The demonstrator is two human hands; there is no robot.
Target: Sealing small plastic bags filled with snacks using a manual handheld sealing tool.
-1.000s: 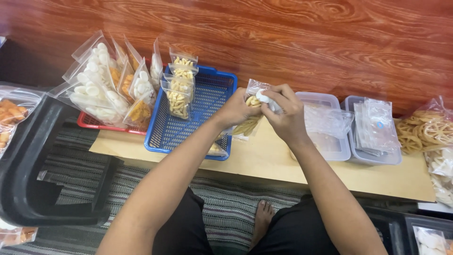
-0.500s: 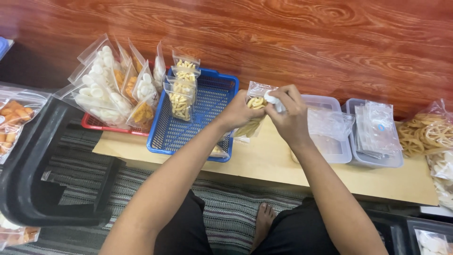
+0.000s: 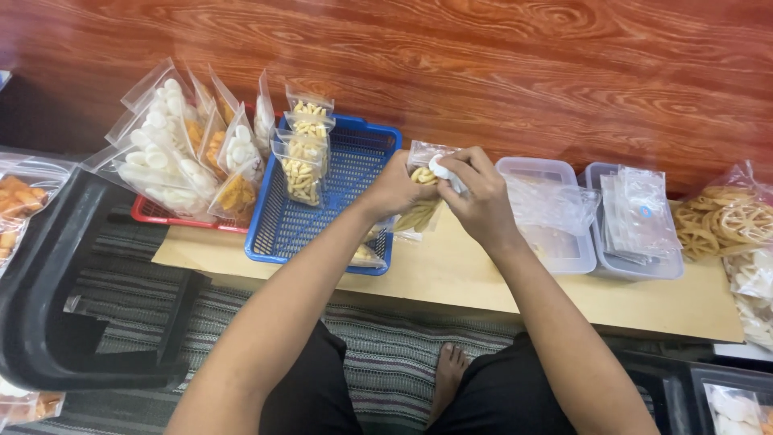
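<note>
snack bag (image 3: 422, 193), small, clear and filled with pale yellow finger-shaped crisps, sits between your two hands just above the wooden board (image 3: 451, 274), right beside the near right corner of the blue basket (image 3: 354, 173). your left hand (image 3: 396, 187) is closed around the bag's left side and holds it upright, while your right hand (image 3: 475, 193) is curled at the bag's open top with a small white packet (image 3: 445, 169) pinched between thumb and fingertips. compared with a second ago, very little has moved: both hands have stayed on the same bag in nearly the same spot, and the white packet has stayed at the mouth of the bag rather than going inside, so the work looks to be still at the same step, with the bag's top not yet pressed shut. whether the packet is partly in the bag cannot be told, since your fingers cover the opening. filled bags of the same crisps (image 3: 299, 161) stand in the blue basket, bags of white rounds and orange snacks (image 3: 173, 145) lean in the red tray (image 3: 161, 216), and clear tubs (image 3: 564, 242) with empty bags (image 3: 640, 213) sit to your right.
</note>
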